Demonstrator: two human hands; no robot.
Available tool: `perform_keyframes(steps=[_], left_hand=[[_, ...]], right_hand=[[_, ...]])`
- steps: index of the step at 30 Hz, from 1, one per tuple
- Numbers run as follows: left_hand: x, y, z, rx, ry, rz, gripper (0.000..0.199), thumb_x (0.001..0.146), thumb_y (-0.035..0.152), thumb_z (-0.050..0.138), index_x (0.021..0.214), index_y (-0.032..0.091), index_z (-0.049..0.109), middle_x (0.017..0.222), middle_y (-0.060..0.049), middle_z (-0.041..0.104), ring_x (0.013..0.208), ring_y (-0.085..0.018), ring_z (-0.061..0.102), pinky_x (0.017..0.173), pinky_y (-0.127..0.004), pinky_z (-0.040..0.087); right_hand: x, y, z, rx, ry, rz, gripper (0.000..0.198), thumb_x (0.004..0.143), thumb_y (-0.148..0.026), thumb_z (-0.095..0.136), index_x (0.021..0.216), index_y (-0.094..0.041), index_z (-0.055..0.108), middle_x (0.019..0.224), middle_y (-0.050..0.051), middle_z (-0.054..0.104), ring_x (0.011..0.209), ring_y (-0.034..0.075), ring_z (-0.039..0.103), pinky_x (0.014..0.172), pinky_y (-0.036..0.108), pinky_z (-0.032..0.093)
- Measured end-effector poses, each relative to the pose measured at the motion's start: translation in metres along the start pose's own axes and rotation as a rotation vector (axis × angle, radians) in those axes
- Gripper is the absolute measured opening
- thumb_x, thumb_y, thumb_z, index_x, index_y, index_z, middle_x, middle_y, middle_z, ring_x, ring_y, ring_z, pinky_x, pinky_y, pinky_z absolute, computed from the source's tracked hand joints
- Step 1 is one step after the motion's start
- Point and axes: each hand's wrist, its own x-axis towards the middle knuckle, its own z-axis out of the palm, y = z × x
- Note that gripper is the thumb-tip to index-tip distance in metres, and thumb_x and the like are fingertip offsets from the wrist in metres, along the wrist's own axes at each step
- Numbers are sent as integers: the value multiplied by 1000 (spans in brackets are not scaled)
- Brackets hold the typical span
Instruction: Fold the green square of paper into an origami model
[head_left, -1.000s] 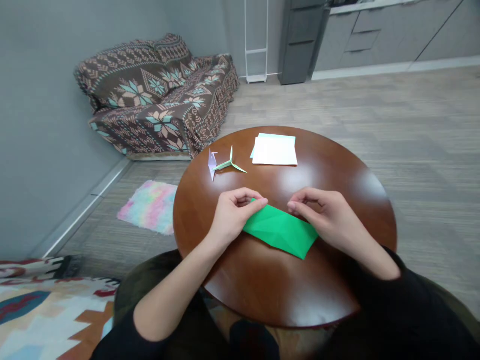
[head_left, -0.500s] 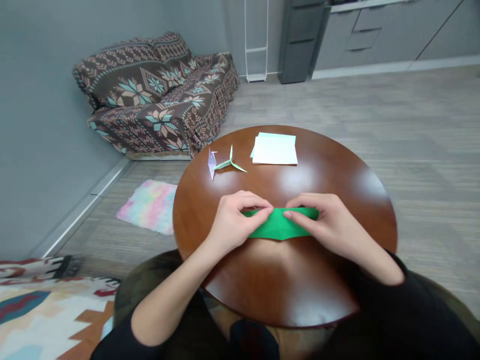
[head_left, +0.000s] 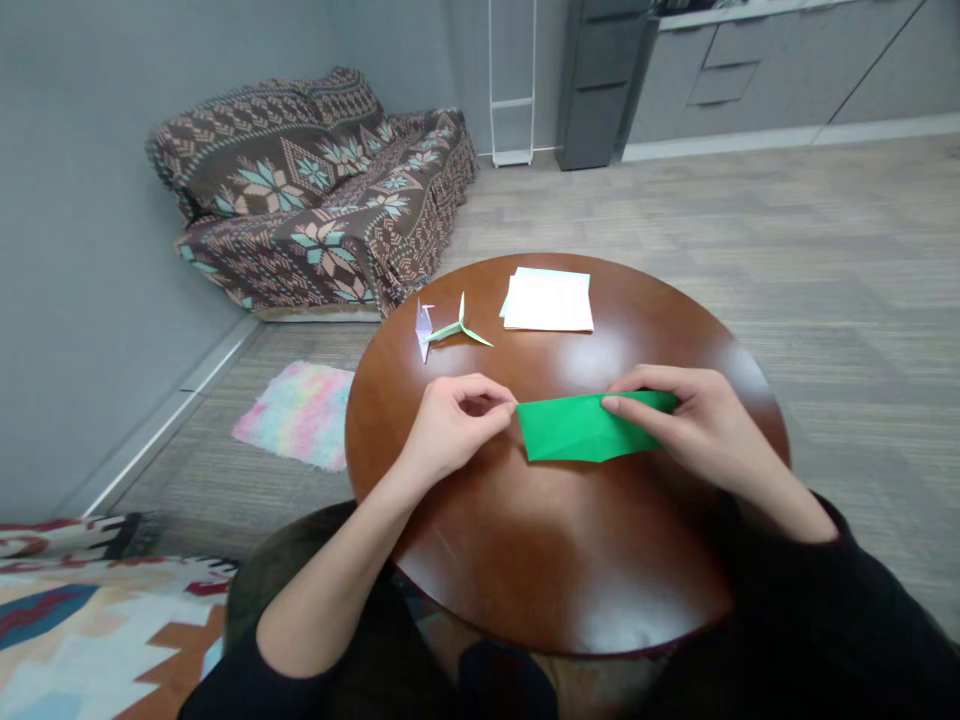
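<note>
A folded strip of green paper [head_left: 574, 428] is held up over the round brown table [head_left: 555, 560], its lower edge bent to a shallow point. My right hand [head_left: 686, 415] pinches it between thumb and fingers, and its right end is partly hidden behind that hand. At the upper left corner of the paper, my left hand [head_left: 461, 420] has thumb and forefinger pinched together, closed at the very tip. Farther back on the table lie a purple folded paper figure [head_left: 423, 330] and a pale green three-armed folded paper figure [head_left: 460, 326].
Sheets of white and pale blue paper [head_left: 549, 302] lie stacked near the table's far edge. Beyond it stands a sofa [head_left: 315, 190] under a patterned cover. A fluffy pastel mat [head_left: 296, 415] lies on the floor at the left.
Both hands have moved apart, the right one carrying the green paper to the right and slightly up. My left hand has slid out to the paper's left corner, showing more of the strip.
</note>
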Motion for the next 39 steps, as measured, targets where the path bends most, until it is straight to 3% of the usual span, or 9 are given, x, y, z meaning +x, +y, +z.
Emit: perform_keyframes(steps=[5,7,9,11,14,25,32,37,39], left_hand=[[6,-11,-5,-51,145,7,19,89,29,64,79,16,74,82,-6,76,77,-20,70,73,-31,54],[2,-5,1,-146,73,59,23,92,35,67,103,17,76,105,-9,78,98,-23,72,84,-32,56],[-3,5,9,-168,-63,97,29,89,34,73,113,18,75,114,-10,78,105,-25,72,90,-33,56],[-9,13,16,-83,-159,111,17,89,31,73,98,18,79,101,-7,80,93,-21,73,86,-31,55],[-13,19,21,-39,-165,101,14,90,27,72,83,17,80,85,-5,80,79,-18,71,76,-28,52],[-15,21,22,-15,-196,49,12,84,22,73,78,16,80,76,-4,77,71,-17,68,69,-27,48],[-3,11,9,-166,-96,-104,16,80,30,80,73,16,79,71,-2,75,67,-15,62,64,-26,44],[6,-5,7,-369,190,-201,18,77,35,82,75,17,77,72,-1,71,66,-13,57,64,-25,42],[6,-7,13,-435,258,-223,19,79,36,81,78,17,76,73,0,70,66,-13,56,63,-24,42]], right_hand=[[0,3,-1,1,75,31,19,92,-37,70,82,-21,74,77,1,72,71,20,64,65,30,44],[-1,-3,6,39,-11,-2,19,94,-34,67,82,-21,74,78,0,73,72,19,64,66,29,44],[-2,-11,15,80,-61,-42,18,96,-29,64,83,-21,74,78,0,73,72,18,64,65,28,44],[-3,-16,23,115,-79,-76,19,96,-25,62,82,-20,73,79,0,74,72,17,65,67,27,45],[-5,-20,30,120,-69,-125,13,92,-18,65,82,-19,74,79,0,75,72,16,66,69,27,47],[-7,-24,38,101,-120,-186,14,83,-7,62,77,-17,69,74,0,70,68,14,63,67,26,46],[0,1,10,116,-85,-25,11,82,-14,64,77,-20,71,75,1,72,72,18,64,68,29,47],[4,15,4,216,107,157,9,85,-25,69,77,-20,68,72,1,71,69,17,66,67,28,49],[2,9,14,300,72,230,16,91,-33,68,81,-20,68,71,2,70,66,16,66,66,28,51]])
